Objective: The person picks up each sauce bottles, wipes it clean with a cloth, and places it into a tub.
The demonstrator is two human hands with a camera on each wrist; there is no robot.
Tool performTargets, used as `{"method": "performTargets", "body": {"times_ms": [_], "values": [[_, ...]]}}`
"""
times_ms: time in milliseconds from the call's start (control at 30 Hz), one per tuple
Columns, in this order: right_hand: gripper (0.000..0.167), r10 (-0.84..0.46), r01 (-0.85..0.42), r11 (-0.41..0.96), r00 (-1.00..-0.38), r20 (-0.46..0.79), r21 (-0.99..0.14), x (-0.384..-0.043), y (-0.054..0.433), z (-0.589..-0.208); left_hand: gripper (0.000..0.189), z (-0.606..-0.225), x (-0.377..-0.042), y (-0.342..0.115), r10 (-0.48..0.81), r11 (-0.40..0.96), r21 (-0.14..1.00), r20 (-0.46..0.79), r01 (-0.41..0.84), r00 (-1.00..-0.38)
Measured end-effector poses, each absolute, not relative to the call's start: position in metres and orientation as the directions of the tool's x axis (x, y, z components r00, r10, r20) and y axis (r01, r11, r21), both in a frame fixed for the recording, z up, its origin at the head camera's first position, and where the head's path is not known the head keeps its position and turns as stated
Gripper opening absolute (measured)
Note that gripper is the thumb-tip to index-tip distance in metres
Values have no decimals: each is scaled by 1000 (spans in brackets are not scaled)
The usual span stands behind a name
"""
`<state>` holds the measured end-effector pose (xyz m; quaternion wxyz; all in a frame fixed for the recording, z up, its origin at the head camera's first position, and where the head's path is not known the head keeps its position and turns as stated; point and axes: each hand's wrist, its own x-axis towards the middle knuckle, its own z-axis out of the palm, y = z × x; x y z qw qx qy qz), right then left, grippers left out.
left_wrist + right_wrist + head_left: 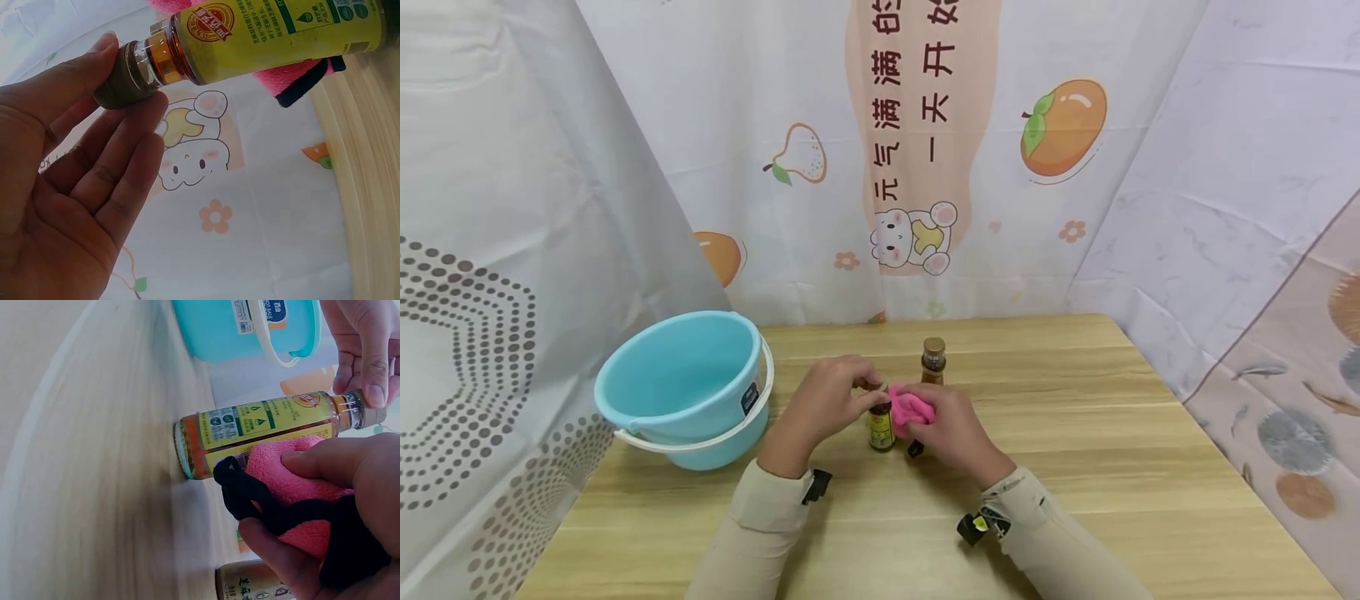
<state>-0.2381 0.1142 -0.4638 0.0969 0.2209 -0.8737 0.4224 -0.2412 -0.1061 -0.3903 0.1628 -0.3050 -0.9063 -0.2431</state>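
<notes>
A glass bottle with a yellow-green label (269, 422) stands upright on the table. My left hand (835, 404) pinches its dark cap (128, 78) between thumb and fingers. Bunched in my right hand (953, 429) is a pink cloth (287, 465) with black trim (250, 494), pressed against the bottle's side. In the right wrist view, my right thumb lies on top of the cloth and a finger curls under it. Behind my right hand stands a second bottle with a golden-brown cap (934, 350); its lower part is hidden in the head view.
A light blue bucket (700, 421) with a white handle (737, 433) stands at the table's left side. The wooden table (1075, 467) meets a printed curtain (760, 242) along its back edge. More patterned sheets hang at left and right.
</notes>
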Motion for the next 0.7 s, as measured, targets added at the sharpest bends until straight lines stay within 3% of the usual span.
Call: {"method": "performTargets", "body": {"times_ms": [400,700], "values": [[51,-324,-438,584,-898,298,-684,-239,114,-477,14,-391,-242,-106,478,685,349,448,640,-756],[40,-328,-451,637,-892,310,-625,-238,115,-481,15,-391,-242,-105,485,675,354,449,648,-750]]}}
